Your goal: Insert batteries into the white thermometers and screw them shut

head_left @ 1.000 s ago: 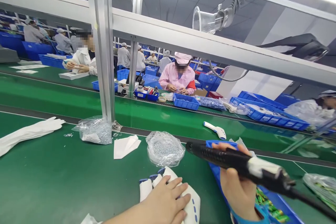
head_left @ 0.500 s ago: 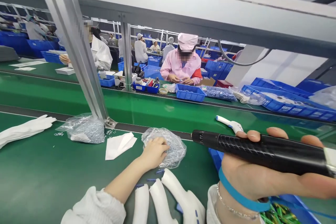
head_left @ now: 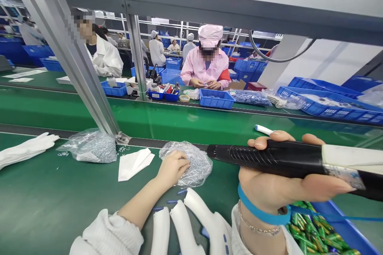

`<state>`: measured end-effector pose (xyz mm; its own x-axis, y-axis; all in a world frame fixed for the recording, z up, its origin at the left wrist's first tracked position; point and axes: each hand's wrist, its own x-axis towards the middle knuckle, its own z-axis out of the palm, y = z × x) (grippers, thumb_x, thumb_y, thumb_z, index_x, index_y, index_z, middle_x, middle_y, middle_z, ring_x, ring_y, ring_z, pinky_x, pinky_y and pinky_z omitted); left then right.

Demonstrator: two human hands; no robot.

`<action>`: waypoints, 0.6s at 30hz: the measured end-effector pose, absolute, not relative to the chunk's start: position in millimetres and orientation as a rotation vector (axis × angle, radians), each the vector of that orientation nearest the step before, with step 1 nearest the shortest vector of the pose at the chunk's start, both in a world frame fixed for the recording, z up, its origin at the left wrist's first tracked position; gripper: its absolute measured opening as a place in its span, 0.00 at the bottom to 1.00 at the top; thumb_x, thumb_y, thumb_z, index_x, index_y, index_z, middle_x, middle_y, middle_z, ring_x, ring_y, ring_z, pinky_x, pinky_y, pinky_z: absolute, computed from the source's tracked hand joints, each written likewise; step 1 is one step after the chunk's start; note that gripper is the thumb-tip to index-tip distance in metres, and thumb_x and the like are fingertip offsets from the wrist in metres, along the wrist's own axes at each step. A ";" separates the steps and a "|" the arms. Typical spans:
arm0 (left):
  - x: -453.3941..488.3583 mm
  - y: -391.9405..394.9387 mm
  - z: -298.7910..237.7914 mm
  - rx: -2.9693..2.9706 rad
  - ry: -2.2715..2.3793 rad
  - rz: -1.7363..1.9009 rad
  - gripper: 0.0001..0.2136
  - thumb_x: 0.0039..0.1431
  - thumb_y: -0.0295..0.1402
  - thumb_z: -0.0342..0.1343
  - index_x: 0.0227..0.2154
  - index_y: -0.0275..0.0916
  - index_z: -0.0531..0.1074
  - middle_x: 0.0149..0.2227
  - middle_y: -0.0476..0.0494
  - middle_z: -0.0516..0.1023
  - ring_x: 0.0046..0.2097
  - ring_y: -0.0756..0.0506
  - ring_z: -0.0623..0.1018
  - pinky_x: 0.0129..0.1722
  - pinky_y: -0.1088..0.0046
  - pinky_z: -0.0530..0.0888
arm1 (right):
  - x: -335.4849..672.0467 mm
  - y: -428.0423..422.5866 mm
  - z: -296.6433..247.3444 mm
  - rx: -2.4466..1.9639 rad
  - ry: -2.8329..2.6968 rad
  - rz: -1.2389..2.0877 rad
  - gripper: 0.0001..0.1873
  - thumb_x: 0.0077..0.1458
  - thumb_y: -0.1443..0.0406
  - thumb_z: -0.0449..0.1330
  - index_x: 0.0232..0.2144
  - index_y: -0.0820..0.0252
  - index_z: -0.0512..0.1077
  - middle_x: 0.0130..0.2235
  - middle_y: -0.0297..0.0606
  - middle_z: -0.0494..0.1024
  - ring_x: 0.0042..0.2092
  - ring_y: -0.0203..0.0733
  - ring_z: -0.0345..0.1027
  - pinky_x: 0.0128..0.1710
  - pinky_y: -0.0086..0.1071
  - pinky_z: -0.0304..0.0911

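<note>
My left hand (head_left: 173, 168) reaches into an open clear plastic bag (head_left: 204, 171) of small silvery screws (head_left: 196, 162). Its fingers are curled together with the tips among the screws; what exactly sits between them is too small to see. Raised on the right, my right hand (head_left: 269, 187) is wrapped around a black electric screwdriver (head_left: 284, 158), held nearly level with its tip end toward the left. A blue wrist strap (head_left: 263, 211) circles that wrist. Below the hands lie several white curved plastic housings (head_left: 206, 223) with blue buttons, and small blue pieces (head_left: 172, 202) near their ends.
A second bag of screws (head_left: 103, 149), a folded white paper (head_left: 134, 164) and a white glove (head_left: 28, 148) lie leftward. A blue bin (head_left: 350, 223) of green-and-gold cylinders stands lower right. A slanted metal post (head_left: 89, 83) rises ahead. A co-worker in pink (head_left: 206, 65) sits across the green belt (head_left: 167, 117).
My right hand has moved left and slightly down with the screwdriver, uncovering more of the blue bin. My left hand stays at the screw bag, fingers slightly shifted. The view has tilted a little.
</note>
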<state>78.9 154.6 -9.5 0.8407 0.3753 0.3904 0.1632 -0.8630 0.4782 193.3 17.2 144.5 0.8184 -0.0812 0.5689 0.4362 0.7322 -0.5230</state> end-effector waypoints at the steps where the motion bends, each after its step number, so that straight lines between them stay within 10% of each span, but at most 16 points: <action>1: 78.8 154.6 -9.6 2.563 0.395 0.699 0.09 0.59 0.29 0.52 0.32 0.39 0.79 0.37 0.40 0.77 0.38 0.41 0.73 0.37 0.64 0.71 | 193.4 17.9 142.4 -0.698 -0.561 -0.283 0.33 0.41 0.39 0.60 0.39 0.57 0.63 0.30 0.32 0.71 0.22 0.36 0.63 0.21 0.31 0.61; 18: 76.0 141.2 12.1 2.018 0.453 0.791 0.06 0.52 0.27 0.58 0.29 0.39 0.80 0.32 0.45 0.82 0.34 0.45 0.80 0.35 0.71 0.76 | 175.4 22.8 131.3 -0.648 -0.840 0.079 0.24 0.45 0.47 0.63 0.35 0.59 0.68 0.28 0.33 0.73 0.22 0.35 0.64 0.20 0.29 0.61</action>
<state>76.0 141.2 12.1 0.7292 0.5838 0.3570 0.0125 -0.5329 0.8461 175.4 22.8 131.3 0.6766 0.3121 0.6670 0.1826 0.8063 -0.5626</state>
